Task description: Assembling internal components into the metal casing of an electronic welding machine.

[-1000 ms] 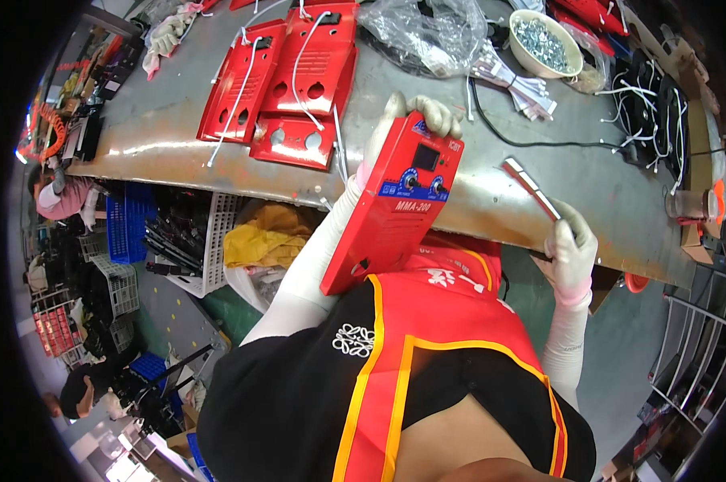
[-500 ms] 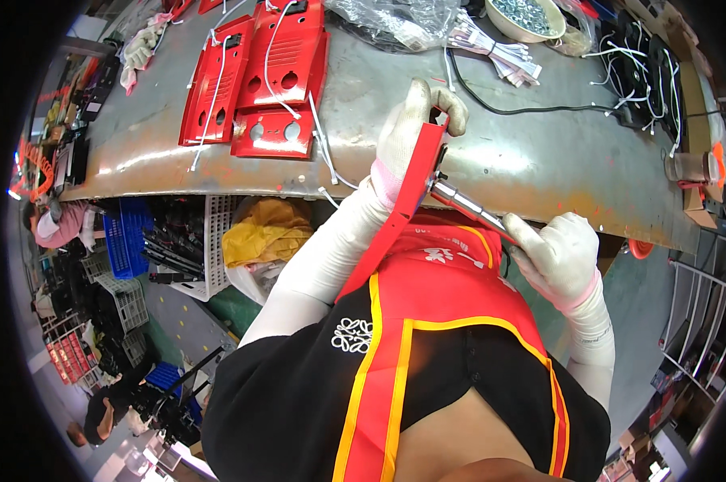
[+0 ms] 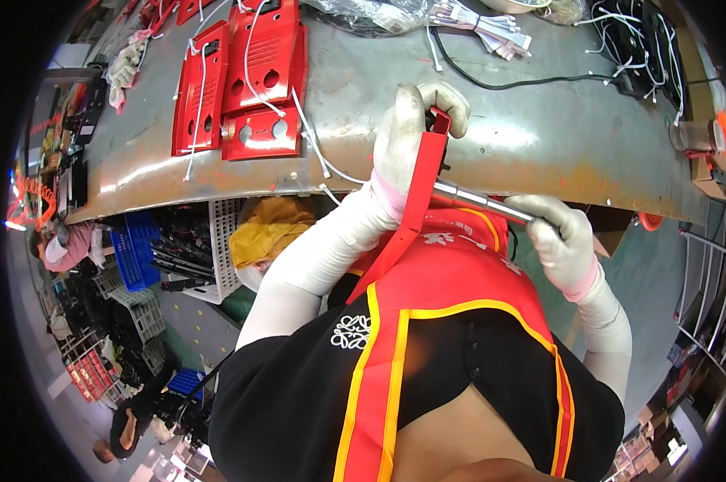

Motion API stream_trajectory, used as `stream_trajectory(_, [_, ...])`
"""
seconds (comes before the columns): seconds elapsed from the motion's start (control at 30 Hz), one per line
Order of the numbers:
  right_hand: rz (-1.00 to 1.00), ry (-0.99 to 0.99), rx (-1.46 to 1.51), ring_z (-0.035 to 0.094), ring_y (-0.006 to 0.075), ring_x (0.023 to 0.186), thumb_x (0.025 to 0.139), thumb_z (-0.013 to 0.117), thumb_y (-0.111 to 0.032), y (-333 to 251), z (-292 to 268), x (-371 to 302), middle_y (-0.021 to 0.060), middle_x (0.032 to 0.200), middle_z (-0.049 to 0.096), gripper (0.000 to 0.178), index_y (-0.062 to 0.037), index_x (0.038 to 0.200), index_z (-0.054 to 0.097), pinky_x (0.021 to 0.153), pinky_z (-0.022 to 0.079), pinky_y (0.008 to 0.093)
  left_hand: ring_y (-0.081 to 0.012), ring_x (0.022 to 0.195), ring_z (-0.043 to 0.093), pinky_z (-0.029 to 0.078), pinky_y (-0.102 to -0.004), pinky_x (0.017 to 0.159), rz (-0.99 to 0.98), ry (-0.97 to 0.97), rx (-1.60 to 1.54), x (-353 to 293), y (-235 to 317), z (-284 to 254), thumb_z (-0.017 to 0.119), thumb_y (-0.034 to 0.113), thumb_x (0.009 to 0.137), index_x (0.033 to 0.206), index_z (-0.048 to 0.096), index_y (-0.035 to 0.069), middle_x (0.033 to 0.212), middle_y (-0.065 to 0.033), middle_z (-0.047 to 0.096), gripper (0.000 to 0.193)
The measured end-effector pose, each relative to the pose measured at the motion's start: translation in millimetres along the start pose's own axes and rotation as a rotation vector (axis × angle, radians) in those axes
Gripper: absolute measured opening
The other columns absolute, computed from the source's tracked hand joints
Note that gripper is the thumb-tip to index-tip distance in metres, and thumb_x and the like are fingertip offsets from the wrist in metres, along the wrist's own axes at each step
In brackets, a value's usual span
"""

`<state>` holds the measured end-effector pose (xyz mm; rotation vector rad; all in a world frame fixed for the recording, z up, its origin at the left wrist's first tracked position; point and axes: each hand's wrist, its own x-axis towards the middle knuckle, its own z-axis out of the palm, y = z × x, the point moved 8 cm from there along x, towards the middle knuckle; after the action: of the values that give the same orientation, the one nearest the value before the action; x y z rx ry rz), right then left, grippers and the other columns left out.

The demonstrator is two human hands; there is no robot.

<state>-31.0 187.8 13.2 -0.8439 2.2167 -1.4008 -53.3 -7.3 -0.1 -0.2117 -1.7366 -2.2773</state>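
Gloved in white, my left hand [image 3: 403, 136] grips the upper end of a long, narrow red metal panel [image 3: 419, 189], held on a slant before my apron with its lower end near my chest. My right hand [image 3: 560, 241], also gloved, is closed around the handle end of a nut driver [image 3: 483, 204]. Its stepped chrome shaft reaches left to the panel's right side, near a small dark part there. The exact contact at the tip is hidden behind the panel's edge.
On the metal table [image 3: 363, 72], several red panels [image 3: 258, 136] with white cables lie at the left. Cable bundles [image 3: 483, 28], a black cord [image 3: 532, 85] and black parts with white leads [image 3: 640, 56] lie farther right. Crates [image 3: 222, 249] and a yellow cloth [image 3: 271, 233] sit below the edge.
The panel stands more upright than before. My right hand has moved slightly right and up, and the nut driver lies at a flatter angle. The whole view has shifted a little.
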Motion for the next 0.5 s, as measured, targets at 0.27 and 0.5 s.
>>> stream_trajectory(0.27, [0.720,-0.213,1.158,0.022,0.0029,0.046,0.102,0.042,-0.029,15,30,-29,-0.0077,0.059,0.028,0.045,0.0051,0.130,0.047,0.044,0.020,0.0198,-0.0142,0.070,0.044,0.038,-0.0282,0.071,0.064,-0.099,0.059,2,3,5,0.011,0.049,0.103,0.076,0.051,0.003,0.077,-0.0055,0.052,0.066])
stream_trajectory(0.5, [-0.056,-0.062,-0.301,0.060,0.0242,0.055,0.080,0.058,-0.006,-29,-8,-6,0.0099,0.066,0.062,0.033,-0.0013,0.112,0.064,0.054,0.046,0.0353,-0.0145,0.070,0.044,0.037,-0.0283,0.071,-0.041,-0.050,-0.054,1,-9,-4,0.011,0.047,0.103,0.074,0.049,0.002,0.077,-0.0070,0.053,0.066])
